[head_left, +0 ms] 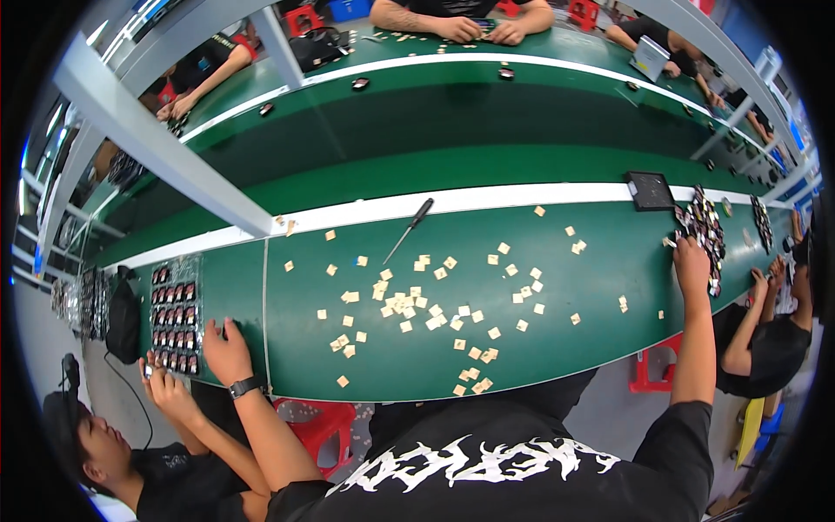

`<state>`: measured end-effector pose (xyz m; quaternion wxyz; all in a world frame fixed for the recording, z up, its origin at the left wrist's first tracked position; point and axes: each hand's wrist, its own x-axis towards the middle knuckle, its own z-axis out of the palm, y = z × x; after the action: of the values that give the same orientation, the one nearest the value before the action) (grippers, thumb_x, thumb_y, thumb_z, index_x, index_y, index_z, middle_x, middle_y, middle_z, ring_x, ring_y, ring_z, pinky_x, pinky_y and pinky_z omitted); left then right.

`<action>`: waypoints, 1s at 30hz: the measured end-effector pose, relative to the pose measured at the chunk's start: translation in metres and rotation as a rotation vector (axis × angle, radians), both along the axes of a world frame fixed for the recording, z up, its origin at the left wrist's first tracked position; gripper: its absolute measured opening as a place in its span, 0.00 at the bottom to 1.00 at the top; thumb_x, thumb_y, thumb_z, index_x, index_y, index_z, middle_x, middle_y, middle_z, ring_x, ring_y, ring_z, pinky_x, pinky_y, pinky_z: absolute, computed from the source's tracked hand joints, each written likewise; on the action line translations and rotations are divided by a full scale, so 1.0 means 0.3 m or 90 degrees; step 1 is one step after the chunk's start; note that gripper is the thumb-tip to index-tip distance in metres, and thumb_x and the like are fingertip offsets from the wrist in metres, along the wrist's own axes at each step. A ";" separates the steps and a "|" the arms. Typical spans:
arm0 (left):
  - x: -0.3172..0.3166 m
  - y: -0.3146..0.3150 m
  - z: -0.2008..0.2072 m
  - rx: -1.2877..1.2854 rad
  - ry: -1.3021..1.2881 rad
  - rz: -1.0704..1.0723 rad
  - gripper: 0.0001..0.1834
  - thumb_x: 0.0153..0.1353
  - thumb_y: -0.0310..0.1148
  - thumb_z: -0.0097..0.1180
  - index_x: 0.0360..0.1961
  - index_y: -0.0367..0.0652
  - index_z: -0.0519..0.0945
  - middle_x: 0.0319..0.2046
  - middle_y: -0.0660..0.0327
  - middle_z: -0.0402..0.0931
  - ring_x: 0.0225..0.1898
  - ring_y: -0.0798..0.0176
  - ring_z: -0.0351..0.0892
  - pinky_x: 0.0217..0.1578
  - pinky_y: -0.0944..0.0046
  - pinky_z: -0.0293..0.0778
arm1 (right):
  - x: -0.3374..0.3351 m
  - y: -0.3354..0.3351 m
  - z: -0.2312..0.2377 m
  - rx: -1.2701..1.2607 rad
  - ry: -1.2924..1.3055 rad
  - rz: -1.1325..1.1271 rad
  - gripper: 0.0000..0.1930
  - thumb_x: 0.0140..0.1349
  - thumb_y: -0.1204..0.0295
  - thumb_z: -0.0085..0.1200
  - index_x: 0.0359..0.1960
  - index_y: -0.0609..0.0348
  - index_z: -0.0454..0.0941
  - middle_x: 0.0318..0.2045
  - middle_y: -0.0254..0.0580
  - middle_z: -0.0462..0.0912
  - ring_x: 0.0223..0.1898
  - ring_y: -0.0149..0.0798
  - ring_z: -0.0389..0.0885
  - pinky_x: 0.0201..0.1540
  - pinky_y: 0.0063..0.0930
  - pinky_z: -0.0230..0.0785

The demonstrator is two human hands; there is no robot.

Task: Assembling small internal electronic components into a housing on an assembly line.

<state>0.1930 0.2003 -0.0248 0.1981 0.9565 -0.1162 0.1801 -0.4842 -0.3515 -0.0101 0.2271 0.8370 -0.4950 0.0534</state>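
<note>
My left hand [224, 348], with a black watch on its wrist, rests flat on the green table [591, 261]. It lies just right of a clear tray of small dark and red parts [174, 313] and holds nothing. My right hand [693, 261] is stretched far to the right. Its fingers touch the near edge of a pile of small dark parts [703, 228], and their tips are hidden against the pile. Many small tan square pieces [409, 306] lie scattered on the table between my hands.
A black screwdriver [409, 228] lies near the white stripe, and a black square tray [649, 190] sits at the right. One person's hands [165, 383] work at the tray on my left; another person [770, 335] sits on my right. A grey frame bar [165, 148] crosses overhead.
</note>
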 end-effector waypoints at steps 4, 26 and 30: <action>-0.149 -0.120 0.073 0.009 -0.116 -0.081 0.25 0.66 0.37 0.60 0.58 0.29 0.75 0.49 0.43 0.80 0.50 0.41 0.80 0.51 0.53 0.75 | 0.141 0.215 0.059 0.035 -0.092 0.182 0.16 0.52 0.78 0.63 0.45 0.57 0.82 0.31 0.43 0.79 0.31 0.51 0.81 0.32 0.44 0.74; -0.777 -0.568 0.039 -0.583 1.178 -0.551 0.25 0.72 0.23 0.49 0.69 0.34 0.65 0.54 0.52 0.77 0.49 0.61 0.83 0.48 0.65 0.81 | 0.813 0.878 0.106 0.372 -0.461 0.531 0.15 0.51 0.73 0.68 0.42 0.56 0.82 0.30 0.35 0.80 0.26 0.38 0.79 0.26 0.34 0.71; -0.811 -0.560 0.014 -0.563 1.030 -0.622 0.24 0.71 0.22 0.52 0.67 0.35 0.69 0.51 0.55 0.78 0.46 0.65 0.83 0.45 0.68 0.80 | 0.786 0.922 0.104 0.419 -0.457 0.333 0.08 0.55 0.69 0.69 0.29 0.57 0.82 0.23 0.38 0.78 0.21 0.41 0.76 0.23 0.35 0.66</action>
<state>-0.0502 0.0322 -0.0206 0.6007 0.4823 -0.2465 -0.5880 -0.2484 -0.0748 0.0212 -0.2505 0.8881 -0.3078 0.2322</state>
